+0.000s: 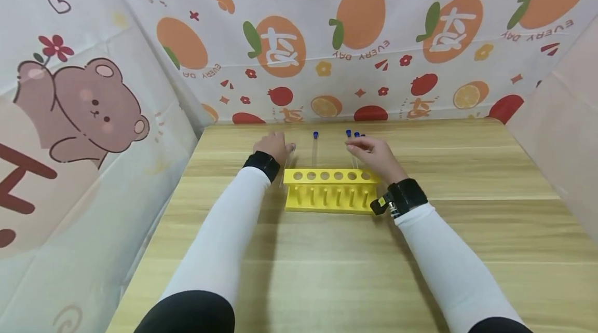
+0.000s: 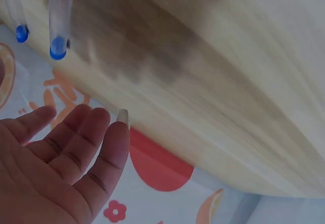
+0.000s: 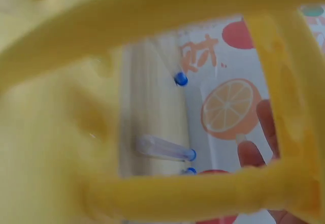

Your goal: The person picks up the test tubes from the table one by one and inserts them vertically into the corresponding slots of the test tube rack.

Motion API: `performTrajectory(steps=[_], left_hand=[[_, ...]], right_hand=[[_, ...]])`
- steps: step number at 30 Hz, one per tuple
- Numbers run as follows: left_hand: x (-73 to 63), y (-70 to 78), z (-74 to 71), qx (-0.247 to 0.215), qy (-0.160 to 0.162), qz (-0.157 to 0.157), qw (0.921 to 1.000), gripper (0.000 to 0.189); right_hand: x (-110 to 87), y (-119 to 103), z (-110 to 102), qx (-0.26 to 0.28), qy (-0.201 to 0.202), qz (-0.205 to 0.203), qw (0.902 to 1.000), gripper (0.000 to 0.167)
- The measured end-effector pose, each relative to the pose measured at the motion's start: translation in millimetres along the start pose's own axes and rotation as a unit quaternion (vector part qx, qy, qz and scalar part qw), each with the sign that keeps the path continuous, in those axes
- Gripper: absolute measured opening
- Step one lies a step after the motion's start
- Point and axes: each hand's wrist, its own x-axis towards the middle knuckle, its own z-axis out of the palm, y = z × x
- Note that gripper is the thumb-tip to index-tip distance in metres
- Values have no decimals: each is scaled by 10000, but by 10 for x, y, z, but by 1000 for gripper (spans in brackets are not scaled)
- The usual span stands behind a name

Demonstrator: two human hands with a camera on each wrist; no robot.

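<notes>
A yellow test tube rack (image 1: 331, 176) with a row of round holes stands mid-table. Behind it lie clear test tubes with blue caps: one test tube (image 1: 315, 149) near the middle, several bunched at the right, their blue caps (image 1: 348, 133) beside my right fingertips. My left hand (image 1: 273, 147) hovers past the rack's left end, near a faint clear tube (image 1: 283, 175). Its fingers are loosely bent around nothing in the left wrist view, apart from two capped tubes (image 2: 60, 21). My right hand (image 1: 374, 155) reaches behind the rack's right end, fingers loosely bent; the right wrist view shows it partly hidden by the rack.
The wooden table (image 1: 327, 271) runs back to a fruit-patterned cloth (image 1: 322, 79). A bear-patterned cloth (image 1: 93, 110) borders the left side, and a pale cloth (image 1: 560, 115) the right. The rack's yellow bars (image 3: 193, 198) block much of the right wrist view.
</notes>
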Motion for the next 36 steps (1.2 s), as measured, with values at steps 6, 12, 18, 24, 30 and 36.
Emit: performTrajectory(steps=[6, 12, 18, 24, 30, 36], left_hand=[[15, -1, 147, 7, -383, 9, 9993, 52], [45, -45, 245, -131, -599, -6, 9981, 51], [65, -85, 233, -86, -820, 120, 9965, 42], [68, -105, 191, -52, -676, 230, 9974, 40], [112, -106, 205, -479, -622, 311, 9964, 30], [162, -143, 275, -919, -853, 179, 9919, 20]], right_hand=[[-87, -12, 79, -488, -199, -181, 9984, 33], [-205, -45, 133, -1102, -310, -497, 9922, 31], [-265, 2, 210, -1151, -423, -395, 9917, 32], [-278, 39, 266, -976, -169, -137, 9950, 24], [-267, 72, 259, -1036, -36, -104, 9946, 26], [-256, 107, 247, -880, -32, -86, 9961, 24]])
